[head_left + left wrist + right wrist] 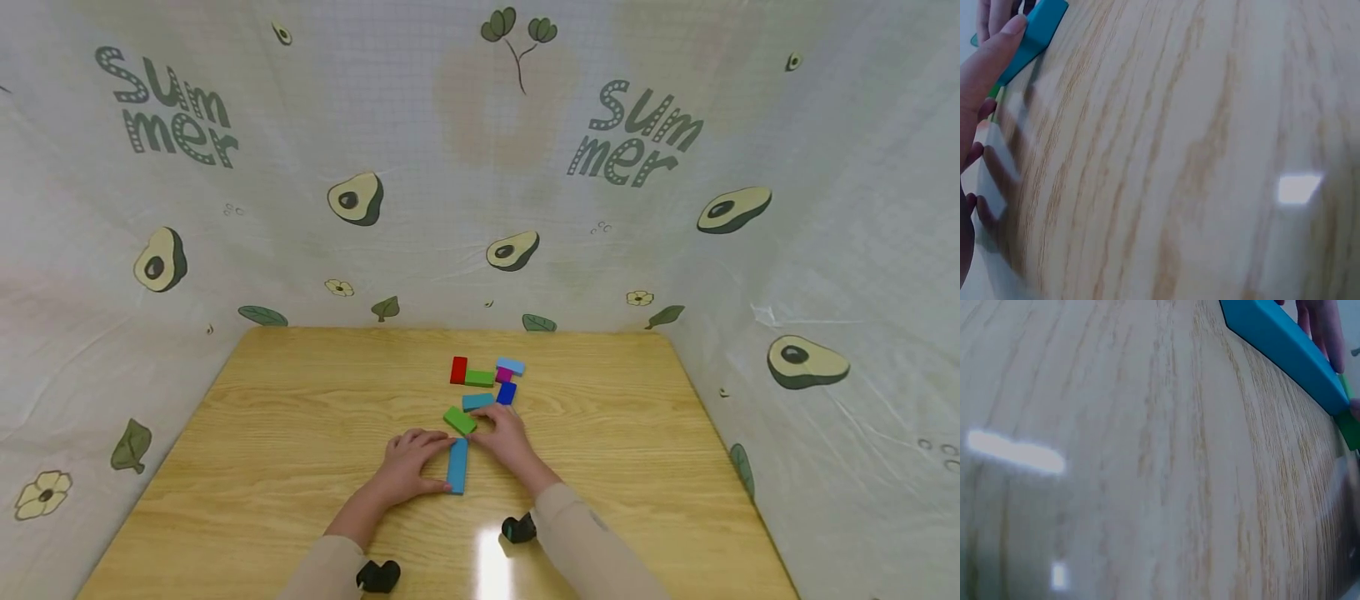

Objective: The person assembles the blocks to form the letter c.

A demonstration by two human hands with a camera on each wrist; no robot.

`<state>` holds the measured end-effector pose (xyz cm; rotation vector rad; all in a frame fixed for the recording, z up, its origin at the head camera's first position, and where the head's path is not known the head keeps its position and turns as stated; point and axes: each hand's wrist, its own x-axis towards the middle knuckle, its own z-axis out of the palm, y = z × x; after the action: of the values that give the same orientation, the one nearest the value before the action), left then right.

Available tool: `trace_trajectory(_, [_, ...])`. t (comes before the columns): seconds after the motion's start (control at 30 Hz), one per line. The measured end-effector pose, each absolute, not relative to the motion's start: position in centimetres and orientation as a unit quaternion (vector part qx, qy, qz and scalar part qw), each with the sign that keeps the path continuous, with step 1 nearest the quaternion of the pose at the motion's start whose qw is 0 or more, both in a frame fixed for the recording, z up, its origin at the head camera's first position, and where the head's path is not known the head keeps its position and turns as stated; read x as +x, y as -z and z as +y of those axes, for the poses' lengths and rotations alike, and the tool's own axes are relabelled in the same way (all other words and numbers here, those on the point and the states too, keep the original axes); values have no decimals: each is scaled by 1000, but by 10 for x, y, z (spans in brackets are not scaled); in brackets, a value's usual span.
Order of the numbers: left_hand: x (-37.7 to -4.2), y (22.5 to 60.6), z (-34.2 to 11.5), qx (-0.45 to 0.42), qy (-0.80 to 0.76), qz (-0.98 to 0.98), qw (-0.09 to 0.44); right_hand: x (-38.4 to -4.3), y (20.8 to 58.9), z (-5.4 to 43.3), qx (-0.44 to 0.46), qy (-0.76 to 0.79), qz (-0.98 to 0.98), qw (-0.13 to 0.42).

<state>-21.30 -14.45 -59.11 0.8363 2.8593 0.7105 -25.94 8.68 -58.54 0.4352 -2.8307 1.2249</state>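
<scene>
A long blue block (457, 468) lies lengthwise near the front of the group on the table. My left hand (405, 468) spans it from the left, thumb at the near end and a fingertip at the far end. In the left wrist view the thumb lies against the blue block (1038, 37). Just beyond its far end sits a green block (459, 420), turned at a slant. My right hand (512, 435) pinches the green block's right end between thumb and index finger. The right wrist view shows the green block (1350, 430) against the end of the blue block (1285, 350).
Behind the hands lie a teal-blue block (477, 402), a dark blue block (507, 392), a magenta block (504, 376), a light blue block (511, 366), another green block (479, 379) and a red block (459, 370). A printed cloth (420, 275) hangs around the wooden table (300, 400).
</scene>
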Motion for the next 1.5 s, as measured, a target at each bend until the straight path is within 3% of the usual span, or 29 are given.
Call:
trace_trajectory(1.07, [-234, 597, -148, 234, -276, 932, 11, -283, 588, 75, 111, -375, -919, 45])
trace_trajectory(1.5, [-239, 595, -149, 248, -262, 932, 31, -280, 591, 82, 91, -406, -907, 57])
